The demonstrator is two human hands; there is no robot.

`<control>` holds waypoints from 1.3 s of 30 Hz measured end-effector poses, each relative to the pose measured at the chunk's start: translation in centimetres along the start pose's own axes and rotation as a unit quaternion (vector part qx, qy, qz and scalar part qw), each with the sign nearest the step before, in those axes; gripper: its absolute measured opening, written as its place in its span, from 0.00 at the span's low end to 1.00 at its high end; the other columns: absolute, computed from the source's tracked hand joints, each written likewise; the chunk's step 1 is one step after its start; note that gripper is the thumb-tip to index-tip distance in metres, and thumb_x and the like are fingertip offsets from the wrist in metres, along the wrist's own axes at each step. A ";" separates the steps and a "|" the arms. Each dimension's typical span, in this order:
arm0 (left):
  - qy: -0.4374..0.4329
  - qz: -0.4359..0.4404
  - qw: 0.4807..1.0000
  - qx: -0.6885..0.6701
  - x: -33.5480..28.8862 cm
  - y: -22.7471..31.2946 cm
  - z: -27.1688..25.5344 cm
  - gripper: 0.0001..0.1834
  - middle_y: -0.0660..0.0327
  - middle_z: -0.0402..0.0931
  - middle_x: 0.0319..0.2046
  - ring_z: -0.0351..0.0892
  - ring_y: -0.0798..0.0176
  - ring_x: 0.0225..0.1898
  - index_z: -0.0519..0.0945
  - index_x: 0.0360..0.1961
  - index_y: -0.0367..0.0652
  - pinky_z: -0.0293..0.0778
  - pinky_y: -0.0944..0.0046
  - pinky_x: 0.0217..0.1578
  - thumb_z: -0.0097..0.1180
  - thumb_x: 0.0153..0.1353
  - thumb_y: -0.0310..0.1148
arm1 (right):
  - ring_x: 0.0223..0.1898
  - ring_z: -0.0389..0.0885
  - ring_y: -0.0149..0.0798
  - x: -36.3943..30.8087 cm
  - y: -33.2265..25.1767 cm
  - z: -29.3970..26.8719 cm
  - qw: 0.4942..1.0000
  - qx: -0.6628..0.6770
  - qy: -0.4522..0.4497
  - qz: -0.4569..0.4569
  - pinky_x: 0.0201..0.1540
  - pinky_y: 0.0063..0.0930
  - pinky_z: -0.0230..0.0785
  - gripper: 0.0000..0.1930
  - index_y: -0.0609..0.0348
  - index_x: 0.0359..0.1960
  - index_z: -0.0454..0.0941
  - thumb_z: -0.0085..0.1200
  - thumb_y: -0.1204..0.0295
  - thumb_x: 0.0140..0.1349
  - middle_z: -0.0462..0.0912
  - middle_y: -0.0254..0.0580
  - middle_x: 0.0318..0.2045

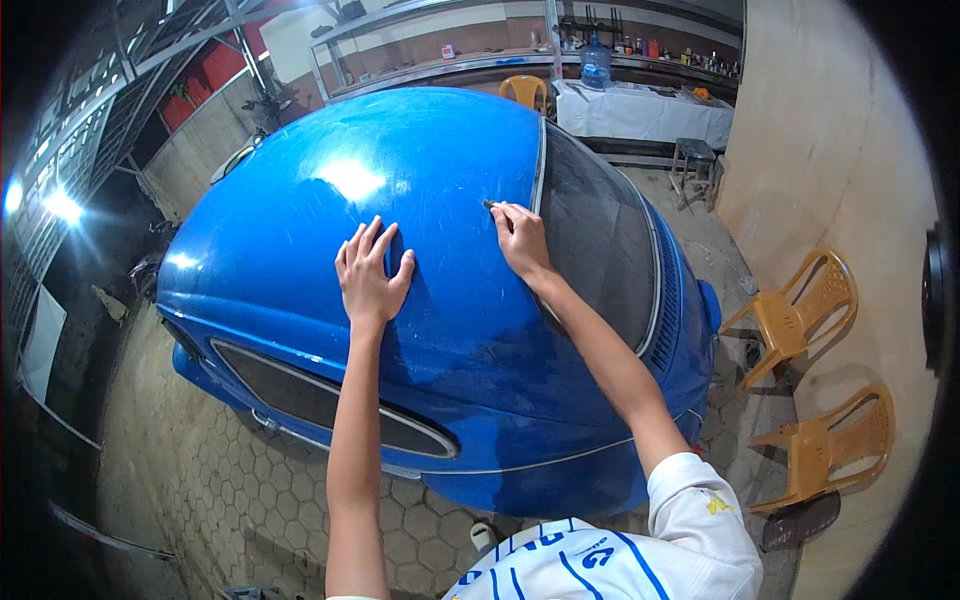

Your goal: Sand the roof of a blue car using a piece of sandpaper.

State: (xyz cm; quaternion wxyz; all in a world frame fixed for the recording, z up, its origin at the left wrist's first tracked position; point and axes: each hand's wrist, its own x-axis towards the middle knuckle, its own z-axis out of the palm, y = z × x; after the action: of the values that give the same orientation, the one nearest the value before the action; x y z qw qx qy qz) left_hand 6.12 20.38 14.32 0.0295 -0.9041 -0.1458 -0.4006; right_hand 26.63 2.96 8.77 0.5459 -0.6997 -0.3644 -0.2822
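Our right hand (521,240) pinches a small dark thing (489,204) at the blue roof's (440,135) right side; our left hand (373,285) rests there, spread and empty. Pale marks (461,187) show, so we seem unfinished.

Head-worn fisheye beside blue car (450,270), facing down, near.

orange chairs (783,318) beside pale wall (830,170)
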 end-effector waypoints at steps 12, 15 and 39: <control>-0.113 -0.004 0.894 -0.433 0.5 3.7 -0.1 0.16 0.55 0.88 0.51 0.84 0.64 0.53 0.86 0.57 0.40 0.77 0.61 0.57 0.62 0.73 0.35 | 0.33 0.81 0.30 0.5 -6.9 -3.0 0.929 0.173 -0.326 0.025 0.39 0.32 0.75 0.14 0.65 0.49 0.86 0.53 0.67 0.76 0.88 0.44 0.32; -0.126 -0.028 0.877 -0.463 0.0 3.7 1.0 0.14 0.58 0.90 0.44 0.85 0.68 0.46 0.88 0.53 0.40 0.79 0.62 0.50 0.64 0.72 0.35 | 0.33 0.79 0.27 -0.3 -7.0 -3.7 0.924 0.181 -0.334 0.030 0.37 0.30 0.74 0.15 0.64 0.47 0.86 0.53 0.64 0.77 0.87 0.40 0.32; -0.031 0.039 0.999 0.009 0.4 -1.5 -0.9 0.28 0.57 0.68 0.72 0.62 0.52 0.75 0.79 0.67 0.56 0.54 0.51 0.75 0.56 0.69 0.53 | 0.53 0.85 0.55 0.8 4.0 -0.8 0.995 -0.032 0.079 -0.041 0.60 0.42 0.76 0.14 0.63 0.50 0.88 0.56 0.74 0.67 0.87 0.57 0.50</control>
State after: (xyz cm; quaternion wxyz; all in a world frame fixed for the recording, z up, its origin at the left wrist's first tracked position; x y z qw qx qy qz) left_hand 5.34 21.80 15.13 0.0484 -0.9209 -0.1144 -0.3695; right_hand 30.38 1.82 7.33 0.5385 -0.6767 -0.3389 -0.3703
